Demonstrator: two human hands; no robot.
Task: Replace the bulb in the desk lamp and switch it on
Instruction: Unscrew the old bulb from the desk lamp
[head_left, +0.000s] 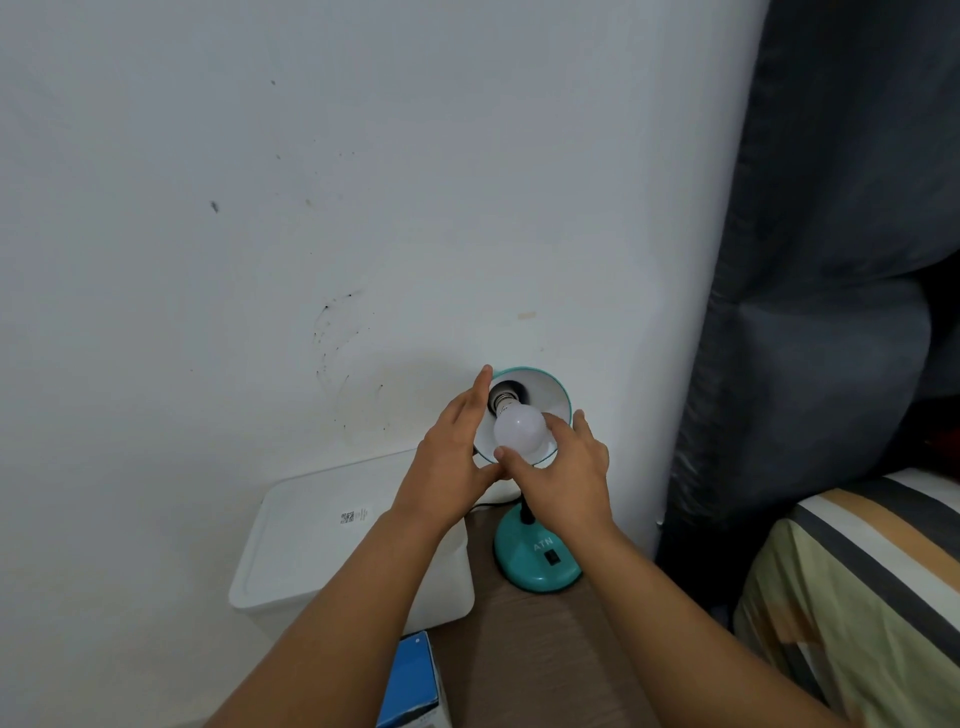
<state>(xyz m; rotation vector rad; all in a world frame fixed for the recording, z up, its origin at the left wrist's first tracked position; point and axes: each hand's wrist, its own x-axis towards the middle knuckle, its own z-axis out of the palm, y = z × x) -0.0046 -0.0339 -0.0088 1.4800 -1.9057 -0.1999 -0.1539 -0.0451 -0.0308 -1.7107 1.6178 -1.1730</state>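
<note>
- Desk lamp (537, 558): teal base stands on a brown wooden surface (545, 649) close to the white wall (260, 208). The shade (550, 392), teal outside and white inside, is tilted so its opening faces the camera.
- Rocker switch (552, 557): dark, set in the base below raised lettering; its position cannot be read.
- Bulb (519, 427): white globe, its metal neck entering the socket at the back of the shade. How far it is seated cannot be told.
- Right hand (563, 475): fingers and thumb curled round the bulb's lower and right side, gripping it.
- Left hand (454, 457): fingers straight, laid flat against the shade's left rim; thumb reaches toward the right hand below the shade.
- White lidded box (311, 540): left of the lamp, bearing a small printed label.
- Blue carton (413, 680): bottom edge, in front of the white box.
- Dark curtain (831, 260) and striped bedding (857, 597): at right.
</note>
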